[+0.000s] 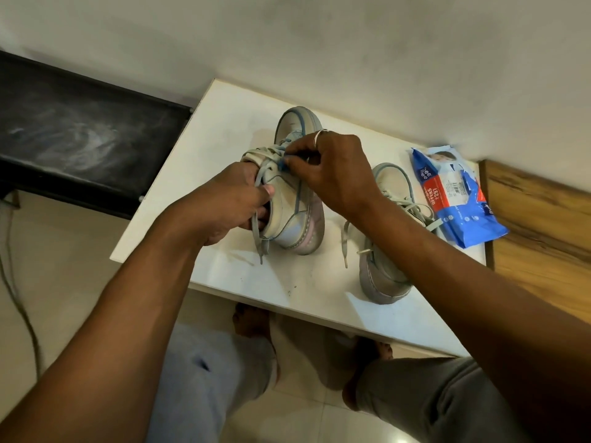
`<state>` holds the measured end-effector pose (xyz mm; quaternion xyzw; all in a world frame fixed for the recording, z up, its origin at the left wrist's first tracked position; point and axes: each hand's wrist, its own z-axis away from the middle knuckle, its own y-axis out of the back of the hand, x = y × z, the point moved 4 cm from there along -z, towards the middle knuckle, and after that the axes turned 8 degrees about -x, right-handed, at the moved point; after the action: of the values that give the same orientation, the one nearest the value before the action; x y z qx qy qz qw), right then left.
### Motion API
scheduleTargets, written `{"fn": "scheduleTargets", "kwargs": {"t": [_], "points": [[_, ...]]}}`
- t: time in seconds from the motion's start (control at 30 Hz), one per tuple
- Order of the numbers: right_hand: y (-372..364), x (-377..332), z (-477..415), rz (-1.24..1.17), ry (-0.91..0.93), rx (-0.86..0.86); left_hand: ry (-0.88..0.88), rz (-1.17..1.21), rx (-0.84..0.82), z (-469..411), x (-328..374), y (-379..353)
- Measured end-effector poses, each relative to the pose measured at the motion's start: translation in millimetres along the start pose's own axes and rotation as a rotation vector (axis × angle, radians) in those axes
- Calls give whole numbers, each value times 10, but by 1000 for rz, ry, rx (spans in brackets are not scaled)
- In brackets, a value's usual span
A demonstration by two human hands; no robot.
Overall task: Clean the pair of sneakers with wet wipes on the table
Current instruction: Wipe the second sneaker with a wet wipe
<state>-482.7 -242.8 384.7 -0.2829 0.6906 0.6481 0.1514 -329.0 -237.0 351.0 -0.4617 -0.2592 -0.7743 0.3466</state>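
Observation:
A pale grey-blue sneaker lies tipped on its side in the middle of the white table. My left hand grips its collar, fingers tucked inside the opening. My right hand pinches the blue lace near the tongue. Loose lace ends hang toward the table's front. The second sneaker stands to the right, partly hidden under my right forearm. A blue and red pack of wet wipes lies at the table's right end. No loose wipe is visible.
A white wall rises directly behind the table. A black bench or shelf stands to the left, a wooden surface to the right. My bare feet and grey trousers show below the table edge. A cable runs down the left floor.

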Motion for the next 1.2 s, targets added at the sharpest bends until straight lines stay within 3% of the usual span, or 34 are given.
{"fn": "scheduleTargets", "kwargs": {"t": [0.17,0.3,0.43,0.5,0.67,0.9,1.07,1.2], "points": [[-94,-124,72,-15,92,-218,-16,-15,6,6,-32,43],[-46,-81,55,66,122,-122,-21,-14,-19,-8,-6,12],[56,87,-55,88,19,3,-30,-23,-36,4,34,-46],[64,104,-58,57,-1,-24,-35,-20,-35,10,30,-48],[-78,-98,97,-18,147,-199,-20,7,-24,14,-31,16],[60,46,20,60,42,-89,-17,-47,-10,-26,28,-21],[-61,-92,116,-4,166,-312,-25,-13,-16,3,-34,19],[88,81,3,91,75,-140,-38,-46,-34,-23,7,-7]]}}
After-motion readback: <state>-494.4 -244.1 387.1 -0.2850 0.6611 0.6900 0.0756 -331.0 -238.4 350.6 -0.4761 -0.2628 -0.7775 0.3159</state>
